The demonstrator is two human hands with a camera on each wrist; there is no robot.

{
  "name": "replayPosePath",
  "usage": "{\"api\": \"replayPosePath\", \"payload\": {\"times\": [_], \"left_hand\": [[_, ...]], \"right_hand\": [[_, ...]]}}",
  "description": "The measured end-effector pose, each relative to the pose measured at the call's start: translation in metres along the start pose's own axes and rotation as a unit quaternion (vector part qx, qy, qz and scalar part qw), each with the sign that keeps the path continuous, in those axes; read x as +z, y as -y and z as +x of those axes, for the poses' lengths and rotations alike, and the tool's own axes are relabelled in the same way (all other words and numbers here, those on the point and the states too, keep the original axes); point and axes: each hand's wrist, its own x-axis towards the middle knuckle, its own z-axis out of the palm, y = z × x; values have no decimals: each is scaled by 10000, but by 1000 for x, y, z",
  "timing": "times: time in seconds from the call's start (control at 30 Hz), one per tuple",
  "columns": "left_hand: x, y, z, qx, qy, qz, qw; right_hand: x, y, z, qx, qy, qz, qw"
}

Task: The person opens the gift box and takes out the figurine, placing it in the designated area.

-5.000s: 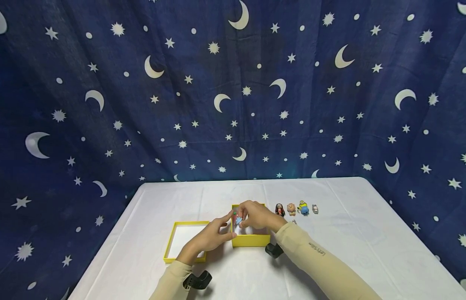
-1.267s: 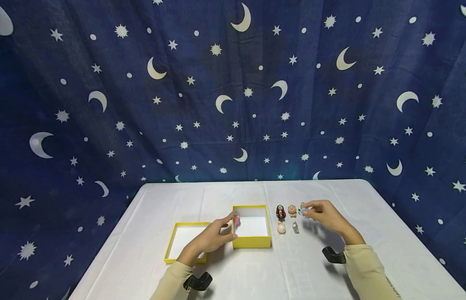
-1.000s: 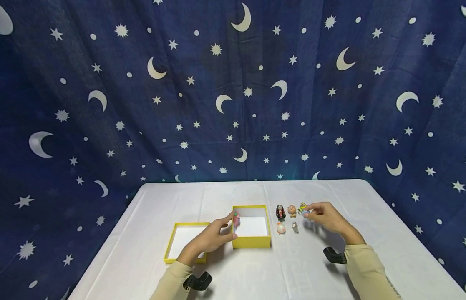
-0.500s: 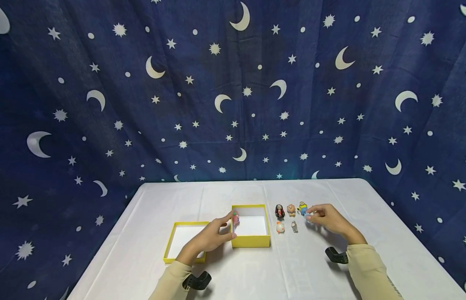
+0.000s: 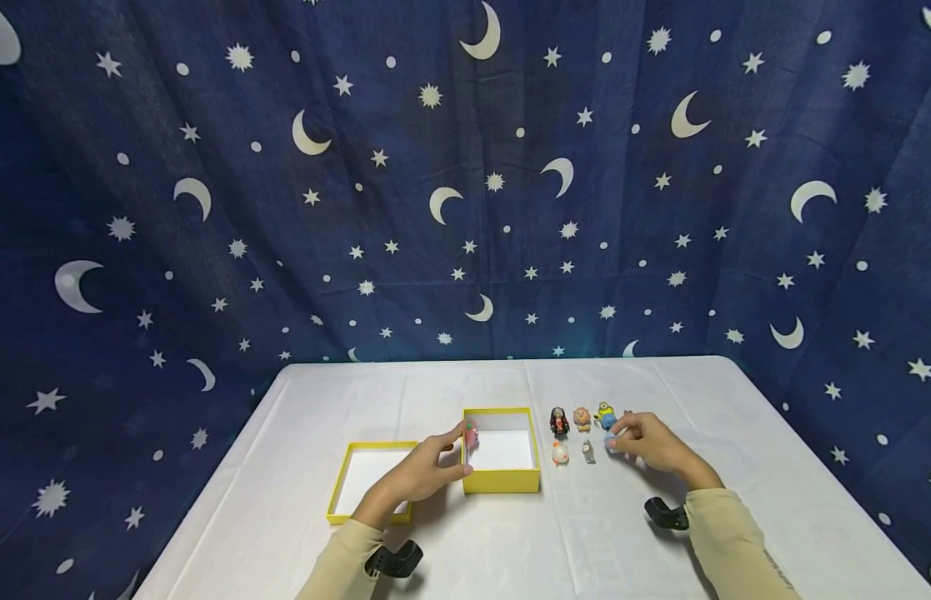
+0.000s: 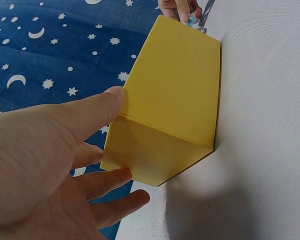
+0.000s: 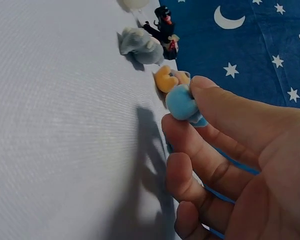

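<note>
My right hand (image 5: 656,442) pinches a small light-blue figurine (image 7: 180,103) between thumb and index finger, just over the table. In the head view the figurine is partly covered by the fingertips. Next to it stand a minion figurine (image 5: 605,415) and a grey figurine (image 5: 588,452). My left hand (image 5: 423,471) rests against the left side of a yellow box (image 5: 503,482), its thumb at the near corner and its fingers fairly straight. Inside that box, by the left wall, is a pink figurine (image 5: 472,435) with a green top.
A dark-haired figurine (image 5: 558,422), a tan animal figurine (image 5: 582,418) and a white-and-orange figurine (image 5: 560,453) stand right of the box. The yellow-rimmed lid (image 5: 371,475) lies by the left forearm. A star-patterned curtain (image 5: 465,183) hangs behind the white table (image 5: 495,550).
The right hand has taken the light-blue figurine out of the box and over to the right. Lately it has shifted slightly nearer, below the minion. The left hand stays at the box.
</note>
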Motion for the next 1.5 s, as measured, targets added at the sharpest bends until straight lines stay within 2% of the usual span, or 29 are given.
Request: {"api": "replayPosePath", "payload": {"times": [0.3,0.7,0.97,1.17,1.3,1.5], "left_hand": [[-1,0,1,22,-6,53,10000],[0,2,3,42,-23,24,10000],[0,2,3,66,-20,39,10000],[0,1,1,55,-44,77,9999],[0,1,1,15,-59,72,10000],[0,1,1,25,-49,62,10000]], "right_hand": [[5,1,-1,66,-149,-182,9997],[7,5,-4,241,-489,-922,9942],[5,4,-4,514,-501,-1019,9922],[1,11,-6,744,-416,-939,9919],[-5,17,-8,745,-451,-1018,9910],[-13,24,-9,527,-582,-1316,9882]]}}
